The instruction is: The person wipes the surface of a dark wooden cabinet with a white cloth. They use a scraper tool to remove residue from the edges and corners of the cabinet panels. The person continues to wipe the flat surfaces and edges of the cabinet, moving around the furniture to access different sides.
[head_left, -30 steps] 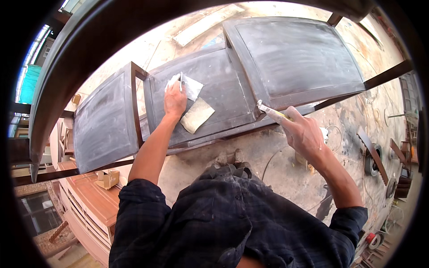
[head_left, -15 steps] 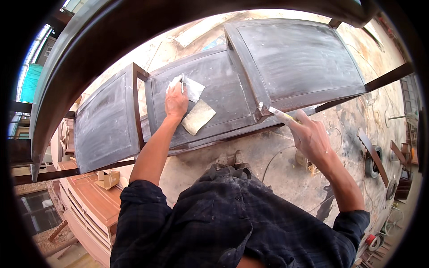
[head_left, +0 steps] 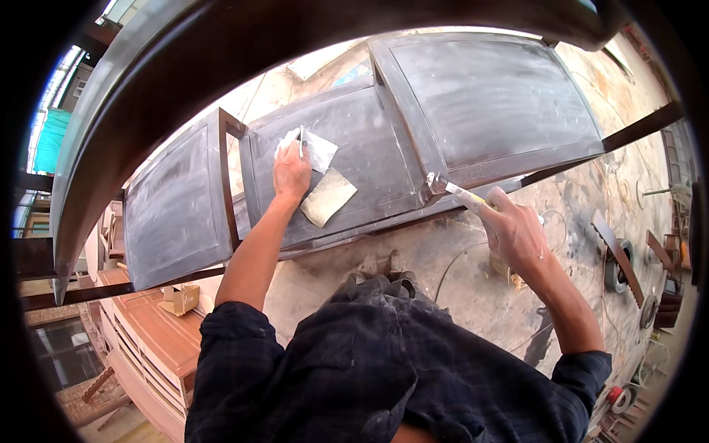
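Note:
My left hand rests over the middle panel of a dark wooden furniture frame. Its fingers are closed around something whitish with a thin edge, mostly hidden. Beside those fingers lies a white square sheet, and below it a cream-coloured square piece, like sandpaper or folded cloth. My right hand grips a slim putty knife, smeared white with a yellow mark. The knife points at the corner of the raised right section, where a dab of white paste shows.
A curved dark rail arches across the top and left. Raised panels stand left and right of the middle one. At lower left is a brown wooden cabinet piece with a small cardboard box. Toothed boards and tyres lie at right.
My right hand and the putty knife have shifted slightly right and down, away from the corner. My left hand stays almost where it was.

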